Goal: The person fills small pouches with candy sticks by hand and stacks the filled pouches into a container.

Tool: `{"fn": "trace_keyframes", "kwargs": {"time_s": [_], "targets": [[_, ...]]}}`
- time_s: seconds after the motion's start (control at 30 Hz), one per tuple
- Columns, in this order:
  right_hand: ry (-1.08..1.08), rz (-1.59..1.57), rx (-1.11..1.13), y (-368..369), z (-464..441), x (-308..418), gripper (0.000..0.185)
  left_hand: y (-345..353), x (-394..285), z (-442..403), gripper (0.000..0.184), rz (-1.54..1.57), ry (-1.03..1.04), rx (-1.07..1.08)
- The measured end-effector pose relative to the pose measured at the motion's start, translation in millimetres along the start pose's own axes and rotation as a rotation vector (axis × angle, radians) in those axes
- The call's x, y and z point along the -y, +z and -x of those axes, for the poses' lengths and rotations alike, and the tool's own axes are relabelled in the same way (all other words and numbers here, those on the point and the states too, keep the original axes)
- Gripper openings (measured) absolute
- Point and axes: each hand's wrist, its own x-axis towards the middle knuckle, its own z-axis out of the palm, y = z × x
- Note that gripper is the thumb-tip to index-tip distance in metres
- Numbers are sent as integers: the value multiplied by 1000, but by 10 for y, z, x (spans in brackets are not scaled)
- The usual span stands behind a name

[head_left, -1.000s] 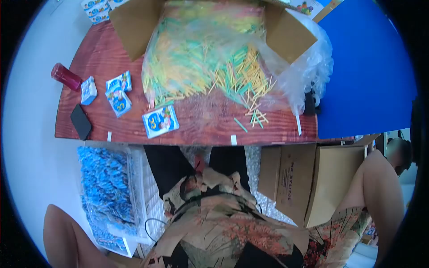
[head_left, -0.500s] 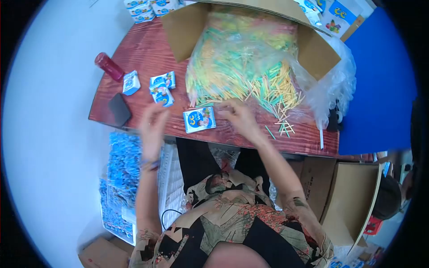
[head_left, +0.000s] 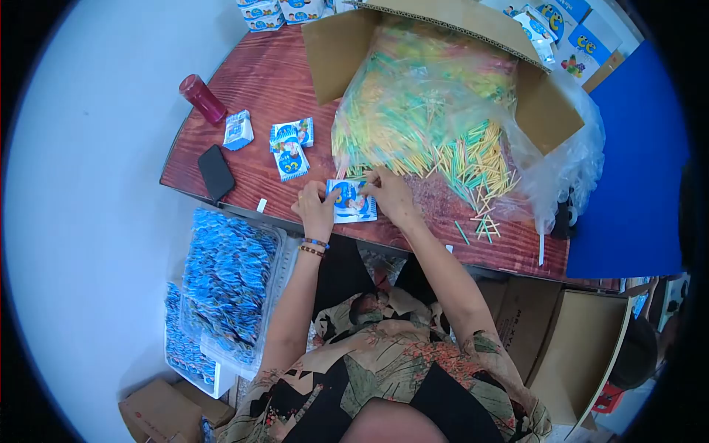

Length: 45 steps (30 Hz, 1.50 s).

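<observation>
A blue and white packet [head_left: 353, 203] lies near the front edge of the red-brown table [head_left: 258, 81]. My left hand [head_left: 316, 210] grips its left side between thumb and fingers. At its upper right, my right hand [head_left: 390, 193] has thumb and fingers pinched on the packet. Just beyond, yellow, green and pink sticks [head_left: 443, 159] spill out of a clear plastic bag [head_left: 428, 81] in an open cardboard box [head_left: 336, 55]. More packets [head_left: 290, 159] overlap to the left of my hands.
A red cup [head_left: 203, 100], a stack of small packets [head_left: 238, 130] and a black phone-like object [head_left: 216, 173] occupy the table's left. Below it stands a clear bin of blue packets [head_left: 225, 273]. An open carton [head_left: 580, 354] is at lower right, beside a person's dark-haired head [head_left: 636, 351].
Both hands have come in over the table from out of view and closed on the front packet. The view has shifted, so the table now appears further right.
</observation>
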Motion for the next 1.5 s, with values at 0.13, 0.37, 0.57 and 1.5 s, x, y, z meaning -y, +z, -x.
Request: {"fn": "trace_keyframes", "kwargs": {"time_s": [0.13,0.37,0.57,1.5], "targets": [[29,47,-33,23,27,40,20,-13,-3,-14,30,-26,71,-83],[-426,-20,-283,-31,6,45,14,-92,-95,-57,39,126,205,-153],[-288,-432,53,-339,133,67,23,-251,-332,-49,17,825,-90,303],[-210,-473,-240,-519,656,-250,31,75,-654,450,14,1370,-370,423]]}}
